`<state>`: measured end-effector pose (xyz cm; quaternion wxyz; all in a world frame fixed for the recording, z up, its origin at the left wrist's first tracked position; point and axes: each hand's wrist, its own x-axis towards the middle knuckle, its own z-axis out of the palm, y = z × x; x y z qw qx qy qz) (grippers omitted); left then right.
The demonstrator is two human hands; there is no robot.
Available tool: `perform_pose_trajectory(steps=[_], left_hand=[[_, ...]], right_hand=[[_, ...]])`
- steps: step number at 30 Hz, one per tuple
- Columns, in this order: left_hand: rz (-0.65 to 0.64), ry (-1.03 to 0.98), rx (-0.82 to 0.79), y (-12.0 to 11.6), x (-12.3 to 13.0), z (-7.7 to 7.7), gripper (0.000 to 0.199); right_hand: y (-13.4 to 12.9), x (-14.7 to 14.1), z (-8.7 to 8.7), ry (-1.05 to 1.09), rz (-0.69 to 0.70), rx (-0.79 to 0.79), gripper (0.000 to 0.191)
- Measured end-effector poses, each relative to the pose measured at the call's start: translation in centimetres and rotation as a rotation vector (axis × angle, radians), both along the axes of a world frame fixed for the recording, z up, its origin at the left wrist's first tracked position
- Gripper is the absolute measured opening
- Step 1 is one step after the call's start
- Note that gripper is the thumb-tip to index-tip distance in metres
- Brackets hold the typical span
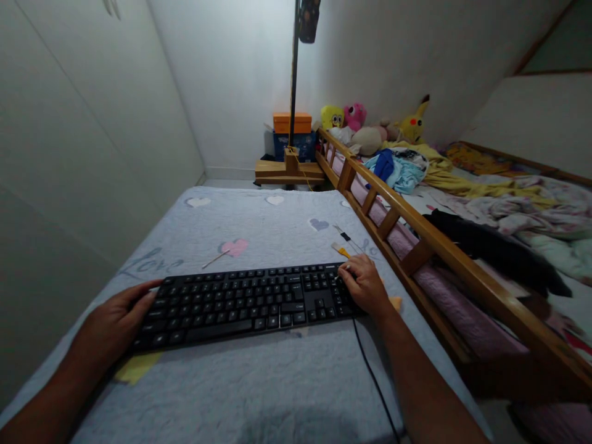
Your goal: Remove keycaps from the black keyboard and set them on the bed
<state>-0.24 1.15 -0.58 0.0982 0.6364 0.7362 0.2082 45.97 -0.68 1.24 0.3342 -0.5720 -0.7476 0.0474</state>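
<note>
Fingers [350,280] of the right hand [369,291] are pinched shut on a swab [347,267] over the right end of the keyboard [240,303]. The left hand [108,324] grips the left end, thumb on the edge; its other fingers are partly hidden. The keyboard lies slightly slanted on the cloth-covered surface [259,222], its cable [372,371] running toward the near edge. Beyond it lie a second swab [215,258], left, and a yellow brush [341,250], near the right hand.

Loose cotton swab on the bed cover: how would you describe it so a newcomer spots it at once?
Find the black keyboard on the pale cover. Beyond its far edge, left of centre, the cotton swab slants towards the pink heart. It is a thin pale stick, unlike the yellow brush by the right hand.
</note>
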Motion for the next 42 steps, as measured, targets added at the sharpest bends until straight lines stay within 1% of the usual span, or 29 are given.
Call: perform_pose_trajectory(steps=[3,5,8,13,17,21,27,35,42], left_hand=[[0.018,-0.1,-0.081,-0.1,0.1,0.3,0.06],[0.033,-0.124,-0.099,0.0,0.2,0.4,0.061],[0.044,-0.14,-0.109,0.1,0.2,0.4,0.061],[0.041,-0.153,-0.115,0.3,-0.1,0.0,0.061],[0.053,-0.146,-0.115,0.0,0.2,0.2,0.062],[0.06,-0.17,-0.122,-0.2,0.5,0.5,0.062],[0.041,-0.18,-0.118,-0.1,0.1,0.1,0.062],[0.057,-0.208,-0.133,0.2,0.0,-0.2,0.061],[0.028,-0.185,-0.106,0.2,-0.3,-0.3,0.058]], right_hand=[[0.0,0.1,-0.1,0.004,0.001,0.003,0.019],[0.0,0.1,-0.1,0.006,0.007,0.004,0.019],[0.1,0.0,-0.2,0.004,0.032,0.004,0.018],[0.2,-0.3,-0.5,0.0,0.055,0.011,0.017],[0.2,-0.4,-0.4,0.008,0.071,-0.002,0.018],[0.1,0.2,-0.2,0.024,0.046,-0.008,0.019],[0.1,0.9,-0.2,0.045,0.003,-0.018,0.019],[0.6,0.7,-0.4,0.036,-0.024,0.001,0.017],[1.0,0.5,-0.5,0.01,-0.03,-0.002,0.019]])
